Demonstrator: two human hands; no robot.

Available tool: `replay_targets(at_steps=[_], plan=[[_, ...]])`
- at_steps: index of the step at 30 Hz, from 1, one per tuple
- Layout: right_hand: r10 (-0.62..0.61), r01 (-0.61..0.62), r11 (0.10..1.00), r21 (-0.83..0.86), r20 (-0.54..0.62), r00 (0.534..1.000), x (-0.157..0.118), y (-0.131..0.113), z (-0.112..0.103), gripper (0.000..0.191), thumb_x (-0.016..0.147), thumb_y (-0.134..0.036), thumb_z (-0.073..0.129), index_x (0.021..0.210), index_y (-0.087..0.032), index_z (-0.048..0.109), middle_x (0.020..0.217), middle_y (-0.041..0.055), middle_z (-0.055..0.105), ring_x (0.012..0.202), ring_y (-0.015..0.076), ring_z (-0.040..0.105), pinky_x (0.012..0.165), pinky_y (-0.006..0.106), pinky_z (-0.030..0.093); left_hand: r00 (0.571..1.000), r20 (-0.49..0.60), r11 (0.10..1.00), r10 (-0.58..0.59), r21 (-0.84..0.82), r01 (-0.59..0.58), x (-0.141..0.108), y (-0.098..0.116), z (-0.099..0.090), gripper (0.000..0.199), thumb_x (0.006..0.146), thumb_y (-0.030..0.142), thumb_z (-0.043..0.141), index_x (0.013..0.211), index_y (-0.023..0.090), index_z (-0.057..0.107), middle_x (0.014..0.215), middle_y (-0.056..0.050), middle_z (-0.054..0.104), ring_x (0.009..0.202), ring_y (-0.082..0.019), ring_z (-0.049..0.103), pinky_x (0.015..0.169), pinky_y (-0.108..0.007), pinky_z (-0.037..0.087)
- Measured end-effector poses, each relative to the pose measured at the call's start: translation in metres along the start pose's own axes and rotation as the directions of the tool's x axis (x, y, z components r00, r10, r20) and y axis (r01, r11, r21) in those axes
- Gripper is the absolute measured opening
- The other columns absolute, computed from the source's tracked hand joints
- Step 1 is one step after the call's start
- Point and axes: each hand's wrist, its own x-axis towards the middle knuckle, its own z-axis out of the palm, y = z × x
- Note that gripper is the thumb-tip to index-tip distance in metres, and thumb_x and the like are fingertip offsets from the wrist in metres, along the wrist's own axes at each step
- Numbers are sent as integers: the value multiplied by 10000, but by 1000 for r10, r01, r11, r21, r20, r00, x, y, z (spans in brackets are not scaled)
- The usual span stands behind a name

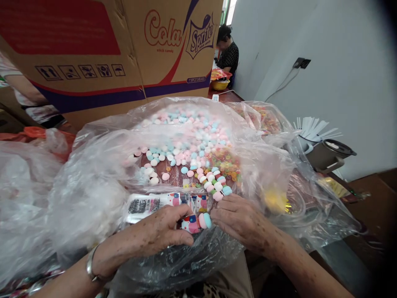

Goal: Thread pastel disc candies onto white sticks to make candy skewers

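Note:
My left hand [164, 225] pinches a small printed packet [190, 224] with pink, red and blue dots between thumb and fingers. A pink and blue marshmallow candy [204, 220] sits at the packet's right end. Against that candy are the bent, closed fingers of my right hand [238, 221]; its thumb is hidden. Just beyond my fingers lie several layered marshmallow candies [216, 184]. White printed packets [145, 205] lie flat behind my left hand, and another dotted packet [200, 203] is close to its fingertips.
Loose pink, white and blue marshmallows [186, 140] spread under clear plastic, beside small ring-shaped gummies [223, 159]. A large cardboard carton [130, 82] stands behind. Crumpled plastic bags [87, 207] cover the left. At right are a dark jug [327, 153] and white strips [316, 129]. A person [229, 54] sits farther back.

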Motion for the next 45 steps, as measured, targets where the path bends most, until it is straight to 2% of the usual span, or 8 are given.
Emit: replay_targets(at_steps=[7, 16, 24, 27, 31, 35, 39, 45], plan=[[-102, 102, 992, -81, -1, 995, 15, -10, 15, 318, 997, -145, 463, 711, -171, 600, 668, 0, 581, 641, 152, 485, 628, 302, 336, 999, 28, 971, 44, -234, -37, 14, 2, 16, 213, 801, 333, 721, 891, 199, 582, 722, 47, 547, 686, -153, 483, 584, -241, 332], [26, -29, 999, 43, 65, 998, 11, 16, -23, 353, 1069, -239, 350, 898, -163, 649, 791, 32, 616, 775, 162, 536, 749, 291, 404, 994, -2, 882, -113, -461, 99, 10, 11, 20, 390, 944, 557, 505, 859, 186, 590, 736, 18, 623, 603, -113, 590, 508, -199, 377], [-83, 78, 982, 169, 23, 996, 23, 6, 3, 409, 1062, -209, 338, 735, -164, 581, 703, 20, 564, 678, 147, 476, 680, 288, 387, 945, -185, 864, -270, -481, 153, 16, 8, 39, 440, 892, 634, 494, 823, 208, 582, 619, 28, 616, 411, -94, 480, 336, -163, 294], [48, -40, 970, 241, -28, 998, 23, 4, 13, 309, 1043, -236, 394, 839, -169, 617, 772, 36, 593, 719, 158, 511, 686, 291, 418, 921, -260, 852, -291, -509, 125, 17, 13, 40, 421, 878, 620, 497, 797, 212, 557, 623, 25, 601, 446, -118, 534, 344, -168, 314], [569, -396, 673, 625, -95, 816, 19, -7, 26, 261, 938, -362, 587, 1130, -188, 557, 862, 15, 582, 700, 139, 524, 631, 256, 447, 868, -415, 887, -274, -457, 62, 19, 23, 36, 405, 889, 584, 479, 744, 211, 543, 562, 32, 557, 416, -117, 473, 359, -191, 309], [683, -490, 297, 820, 176, 708, 22, -25, 40, 297, 806, -422, 702, 933, -189, 570, 744, -32, 538, 670, 127, 492, 596, 232, 426, 834, -524, 927, -175, -372, -40, 24, 27, 36, 364, 885, 496, 539, 670, 203, 547, 561, 41, 485, 464, -112, 439, 401, -201, 317], [732, -543, 284, 790, 187, 655, 27, -33, 46, 277, 814, -412, 637, 693, -199, 510, 633, -43, 487, 604, 112, 432, 536, 219, 365, 861, -457, 851, -223, -522, -56, 26, 19, 39, 341, 883, 526, 574, 772, 205, 557, 611, 46, 512, 501, -116, 497, 427, -194, 355], [750, -501, 299, 812, 124, 649, 22, -32, 48, 183, 834, -333, 600, 725, -192, 557, 643, -43, 486, 608, 106, 419, 556, 215, 354, 918, -277, 584, -285, -809, -63, 21, 9, 39, 358, 687, 439, 792, 770, 151, 597, 618, 35, 575, 502, -72, 490, 459, -161, 389]])
